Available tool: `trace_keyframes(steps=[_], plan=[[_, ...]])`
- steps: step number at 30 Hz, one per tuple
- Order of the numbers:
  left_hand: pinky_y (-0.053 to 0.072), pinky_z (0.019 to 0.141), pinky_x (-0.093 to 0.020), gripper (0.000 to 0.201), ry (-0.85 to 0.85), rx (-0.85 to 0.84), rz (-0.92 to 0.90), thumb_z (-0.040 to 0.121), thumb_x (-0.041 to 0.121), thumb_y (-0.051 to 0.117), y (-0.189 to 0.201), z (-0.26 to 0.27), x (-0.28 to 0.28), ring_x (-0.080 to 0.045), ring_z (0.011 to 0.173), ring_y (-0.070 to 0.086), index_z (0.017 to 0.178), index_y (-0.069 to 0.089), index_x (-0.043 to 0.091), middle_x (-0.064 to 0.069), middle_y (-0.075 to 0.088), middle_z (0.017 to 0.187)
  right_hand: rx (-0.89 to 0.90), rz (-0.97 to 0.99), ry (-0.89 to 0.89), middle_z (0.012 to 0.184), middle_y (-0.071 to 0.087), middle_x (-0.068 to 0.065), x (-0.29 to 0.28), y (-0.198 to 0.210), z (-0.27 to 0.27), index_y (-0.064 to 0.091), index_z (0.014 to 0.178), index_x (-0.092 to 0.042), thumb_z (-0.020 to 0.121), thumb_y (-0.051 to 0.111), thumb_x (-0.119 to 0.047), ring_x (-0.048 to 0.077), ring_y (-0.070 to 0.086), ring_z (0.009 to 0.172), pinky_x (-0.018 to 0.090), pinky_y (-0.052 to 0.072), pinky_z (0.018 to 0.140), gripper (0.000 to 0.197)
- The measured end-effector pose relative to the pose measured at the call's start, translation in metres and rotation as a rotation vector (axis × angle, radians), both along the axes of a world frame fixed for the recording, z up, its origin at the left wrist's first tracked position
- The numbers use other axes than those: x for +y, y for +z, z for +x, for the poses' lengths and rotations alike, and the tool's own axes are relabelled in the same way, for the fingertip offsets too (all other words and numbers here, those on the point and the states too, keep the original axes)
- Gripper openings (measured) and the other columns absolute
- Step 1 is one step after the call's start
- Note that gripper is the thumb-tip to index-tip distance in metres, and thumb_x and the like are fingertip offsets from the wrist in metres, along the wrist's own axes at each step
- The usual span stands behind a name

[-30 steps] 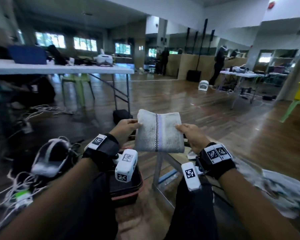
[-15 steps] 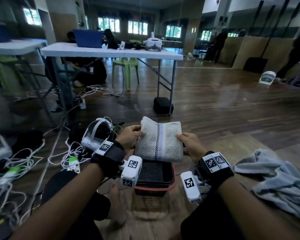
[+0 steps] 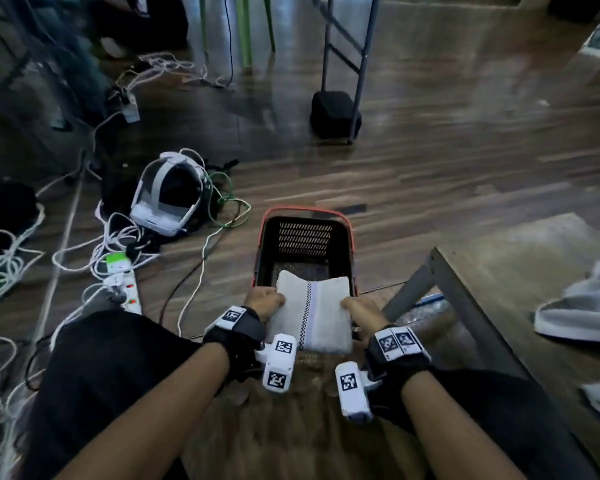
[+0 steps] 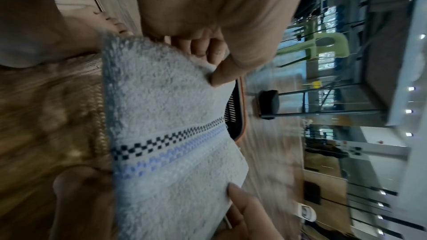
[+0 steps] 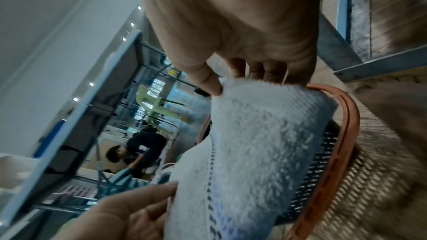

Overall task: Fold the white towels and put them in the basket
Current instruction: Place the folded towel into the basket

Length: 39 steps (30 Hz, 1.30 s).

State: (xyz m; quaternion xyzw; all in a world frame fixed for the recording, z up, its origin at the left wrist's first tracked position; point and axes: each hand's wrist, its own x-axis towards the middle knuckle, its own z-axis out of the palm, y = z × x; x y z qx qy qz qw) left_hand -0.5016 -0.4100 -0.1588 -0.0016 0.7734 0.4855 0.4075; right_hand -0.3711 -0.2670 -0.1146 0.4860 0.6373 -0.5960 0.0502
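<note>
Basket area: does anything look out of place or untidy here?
Cables and a headset clutter the floor left of the basket. Unfolded towels lie crumpled on the table. The folded towel itself looks neat.

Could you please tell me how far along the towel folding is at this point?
One towel is folded; the left hand and right hand hold it over the near end of the basket, not yet released. More towels lie unfolded on the table.
</note>
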Motion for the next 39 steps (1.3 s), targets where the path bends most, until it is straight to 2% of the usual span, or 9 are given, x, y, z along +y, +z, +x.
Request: trace_keyframes(steps=[3, 7, 10, 15, 22, 26, 29, 32, 39], plan=[[0.043, 0.060, -0.026, 0.010, 0.022, 0.024, -0.092, 0.068, 0.008, 0.058, -0.014, -0.019, 0.023, -0.023, 0.063, 0.054, 0.058, 0.059, 0.010, -0.007, 0.057, 0.061, -0.093, 0.023, 0.047, 0.088, 0.055, 0.017, 0.014, -0.032, -0.030, 0.052, 0.078, -0.004, 0.085, 0.050, -0.014, 0.023, 0.048, 0.080, 0.029, 0.035, 0.067, 0.013], [0.053, 0.081, -0.036, 0.013, 0.007, 0.051, -0.155, 0.075, 0.007, 0.057, -0.053, -0.068, 0.061, -0.030, 0.087, 0.065, 0.081, 0.068, 0.005, -0.016, 0.066, 0.086, -0.147, 0.091, 0.069, 0.072, 0.050, 0.009, 0.046, -0.070, -0.078, 0.051, 0.067, -0.004, 0.088, 0.048, -0.014, 0.021, 0.046, 0.074, 0.029, 0.030, 0.052, 0.024], [0.048, 0.080, -0.029, 0.022, 0.030, 0.079, -0.183, 0.083, 0.006, 0.052, -0.078, -0.106, 0.088, -0.031, 0.096, 0.063, 0.096, 0.067, -0.003, -0.018, 0.066, 0.099, -0.163, 0.132, 0.119, 0.084, 0.051, 0.010, 0.074, -0.100, -0.120, 0.059, 0.086, -0.002, 0.090, 0.048, -0.016, 0.019, 0.047, 0.069, 0.021, 0.033, 0.046, 0.019], [0.047, 0.072, -0.032, 0.022, 0.059, 0.118, -0.198, 0.082, 0.008, 0.047, -0.149, -0.155, 0.129, -0.028, 0.076, 0.058, 0.088, 0.066, 0.001, -0.018, 0.061, 0.084, -0.187, 0.122, 0.120, 0.096, 0.061, 0.018, 0.112, -0.165, -0.187, 0.060, 0.103, 0.007, 0.089, 0.047, -0.018, 0.026, 0.055, 0.073, 0.024, 0.030, 0.048, 0.032], [0.048, 0.072, -0.034, 0.024, 0.064, 0.143, -0.219, 0.078, 0.003, 0.044, -0.225, -0.187, 0.157, -0.028, 0.077, 0.057, 0.088, 0.065, 0.000, -0.017, 0.060, 0.083, -0.247, 0.143, 0.126, 0.073, 0.053, 0.005, 0.137, -0.247, -0.225, 0.052, 0.086, -0.004, 0.086, 0.046, -0.024, 0.018, 0.048, 0.060, 0.026, 0.034, 0.053, 0.021], [0.043, 0.077, -0.029, 0.034, 0.107, 0.132, -0.280, 0.082, 0.005, 0.044, -0.246, -0.184, 0.162, -0.032, 0.094, 0.060, 0.112, 0.059, -0.002, -0.018, 0.063, 0.104, -0.268, 0.161, 0.144, 0.092, 0.057, 0.009, 0.141, -0.268, -0.227, 0.052, 0.109, -0.001, 0.088, 0.043, -0.021, 0.022, 0.053, 0.072, 0.028, 0.037, 0.067, 0.031], [0.042, 0.090, -0.028, 0.045, 0.155, 0.189, -0.324, 0.084, 0.005, 0.044, -0.248, -0.173, 0.166, -0.034, 0.114, 0.053, 0.129, 0.046, 0.003, -0.016, 0.054, 0.127, -0.272, 0.209, 0.105, 0.128, 0.050, 0.016, 0.139, -0.275, -0.227, 0.039, 0.132, 0.003, 0.091, 0.040, -0.014, 0.032, 0.052, 0.111, 0.028, 0.038, 0.080, 0.044], [0.037, 0.105, -0.042, 0.052, 0.035, 0.414, -0.363, 0.086, 0.007, 0.046, -0.249, -0.156, 0.168, -0.035, 0.127, 0.038, 0.137, 0.035, 0.005, -0.018, 0.038, 0.138, -0.218, 0.413, 0.128, 0.136, 0.037, 0.020, 0.129, -0.279, -0.226, 0.036, 0.131, 0.000, 0.091, 0.043, -0.014, 0.035, 0.040, 0.123, 0.037, 0.037, 0.097, 0.043], [0.005, 0.118, -0.043, 0.063, -0.596, 0.812, -0.583, 0.097, 0.025, 0.032, -0.277, -0.139, 0.148, -0.023, 0.145, -0.008, 0.149, -0.001, 0.014, -0.008, -0.009, 0.158, -0.229, 0.981, 0.550, 0.143, 0.032, 0.011, 0.105, -0.304, -0.204, 0.034, 0.135, -0.010, 0.088, 0.042, -0.014, 0.028, 0.030, 0.130, 0.043, 0.030, 0.100, 0.047]])
